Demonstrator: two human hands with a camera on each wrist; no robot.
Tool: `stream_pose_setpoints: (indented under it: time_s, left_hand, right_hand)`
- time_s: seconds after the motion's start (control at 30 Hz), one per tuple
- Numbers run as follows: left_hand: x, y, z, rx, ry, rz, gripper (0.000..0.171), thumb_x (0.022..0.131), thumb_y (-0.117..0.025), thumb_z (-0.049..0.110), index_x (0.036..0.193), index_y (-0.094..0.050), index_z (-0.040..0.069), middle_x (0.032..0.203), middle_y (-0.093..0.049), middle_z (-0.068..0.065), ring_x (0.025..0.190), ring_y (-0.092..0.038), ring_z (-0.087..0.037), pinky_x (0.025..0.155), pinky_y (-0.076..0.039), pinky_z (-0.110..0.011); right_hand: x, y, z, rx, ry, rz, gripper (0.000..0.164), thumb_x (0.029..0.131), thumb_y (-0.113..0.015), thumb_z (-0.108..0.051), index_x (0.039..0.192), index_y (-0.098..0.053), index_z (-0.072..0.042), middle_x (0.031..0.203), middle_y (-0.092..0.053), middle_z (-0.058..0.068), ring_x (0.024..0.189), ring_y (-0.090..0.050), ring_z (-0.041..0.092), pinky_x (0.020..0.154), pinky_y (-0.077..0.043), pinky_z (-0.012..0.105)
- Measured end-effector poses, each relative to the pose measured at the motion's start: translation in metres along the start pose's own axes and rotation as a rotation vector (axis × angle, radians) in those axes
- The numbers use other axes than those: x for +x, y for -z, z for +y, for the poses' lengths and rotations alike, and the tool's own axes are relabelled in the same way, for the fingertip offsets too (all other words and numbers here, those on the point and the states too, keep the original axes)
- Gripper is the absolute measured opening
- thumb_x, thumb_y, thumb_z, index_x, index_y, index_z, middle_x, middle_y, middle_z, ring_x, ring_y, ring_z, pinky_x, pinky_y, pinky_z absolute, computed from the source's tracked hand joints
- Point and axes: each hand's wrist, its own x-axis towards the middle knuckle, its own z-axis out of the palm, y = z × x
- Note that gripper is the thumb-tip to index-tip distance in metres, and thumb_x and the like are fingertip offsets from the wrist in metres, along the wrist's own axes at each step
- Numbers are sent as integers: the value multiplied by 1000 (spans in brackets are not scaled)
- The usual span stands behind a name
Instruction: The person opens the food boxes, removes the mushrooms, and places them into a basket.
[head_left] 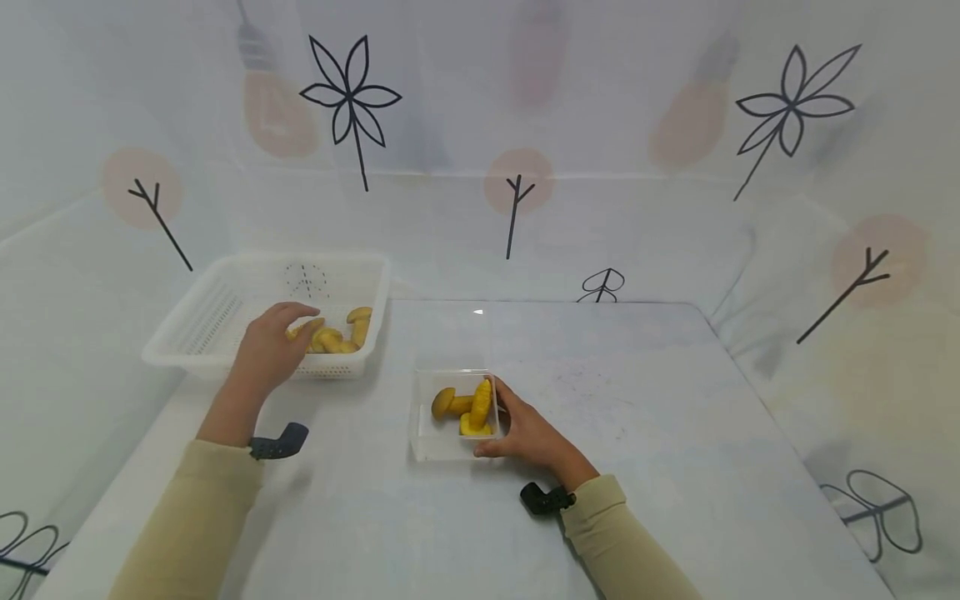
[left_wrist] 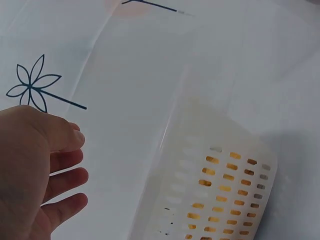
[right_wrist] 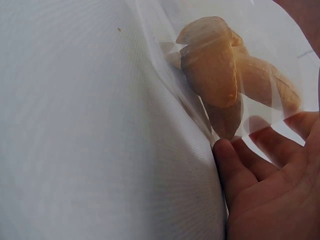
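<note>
My left hand (head_left: 273,342) hovers over the near right part of a white perforated basket (head_left: 172,350), fingers loosely bent. Several yellow mushrooms (head_left: 360,325) lie in that end of the basket, partly behind the hand. In the left wrist view the fingers (left_wrist: 67,180) show nothing between them, and yellow shows through the basket's holes. On the table, my right hand (head_left: 528,433) grips a clear plastic box (head_left: 435,450) by its right side, thumb at the near corner. Inside the box, a brownish-capped mushroom (head_left: 444,403) lies sideways beside a yellow mushroom (head_left: 480,404) with its cap toward me.
A white tabletop (head_left: 637,400) carries the box and basket. Behind it hangs a white cloth (head_left: 450,217) printed with leaves and bulbs. Dark straps (head_left: 547,498) circle both wrists below beige sleeves.
</note>
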Motion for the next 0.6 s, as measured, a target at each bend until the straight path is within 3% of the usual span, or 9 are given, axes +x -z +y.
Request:
stream_pose_setpoints:
  time_s: [0.6]
  left_hand:
    - [-7, -20, 35, -100, -158, -60, 28, 94, -61, 19, 119, -65, 6, 129, -62, -16, 124, -54, -37, 104, -43, -56]
  right_hand:
    - [0, 0, 0, 16, 14, -4, 120, 69, -86, -41, 157, -6, -25, 161, -22, -3, 145, -31, 26, 118, -29, 47]
